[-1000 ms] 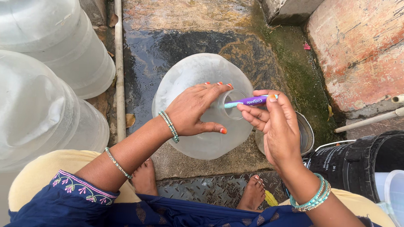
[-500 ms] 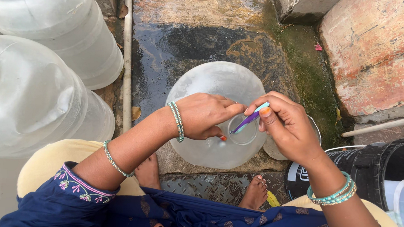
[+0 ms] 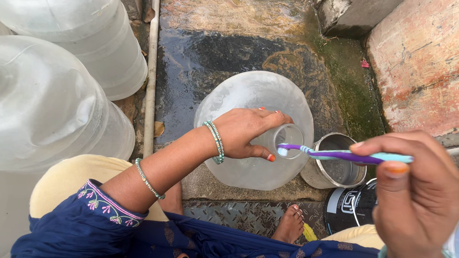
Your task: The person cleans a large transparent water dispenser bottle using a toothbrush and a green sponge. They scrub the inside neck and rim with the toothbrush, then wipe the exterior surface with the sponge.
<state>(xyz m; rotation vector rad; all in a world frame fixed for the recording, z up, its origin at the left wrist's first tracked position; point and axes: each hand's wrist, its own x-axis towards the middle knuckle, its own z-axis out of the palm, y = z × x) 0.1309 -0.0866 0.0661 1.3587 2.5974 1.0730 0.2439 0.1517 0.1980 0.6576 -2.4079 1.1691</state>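
A large clear plastic water jar (image 3: pixel 252 99) stands on the wet stone floor in front of me. My left hand (image 3: pixel 247 132) grips its neck (image 3: pixel 289 137) just below the open mouth. My right hand (image 3: pixel 419 199) is raised close to the camera at the lower right. It pinches the handle of a purple and teal toothbrush (image 3: pixel 343 154), held level, with the bristle end at the rim of the jar's mouth. Both wrists carry green bangles.
Two more big clear jars (image 3: pixel 42 98) fill the left side, beside a thin white pipe (image 3: pixel 151 67). A small steel pot (image 3: pixel 335 163) stands right of the jar, next to a black bucket (image 3: pixel 351 206). A brick wall (image 3: pixel 432 61) rises at the upper right. My bare feet (image 3: pixel 290 224) rest below the jar.
My right hand has drawn back toward the camera and to the right, bringing the toothbrush from a tilt to level at the jar's mouth. My left hand has shifted onto the neck.
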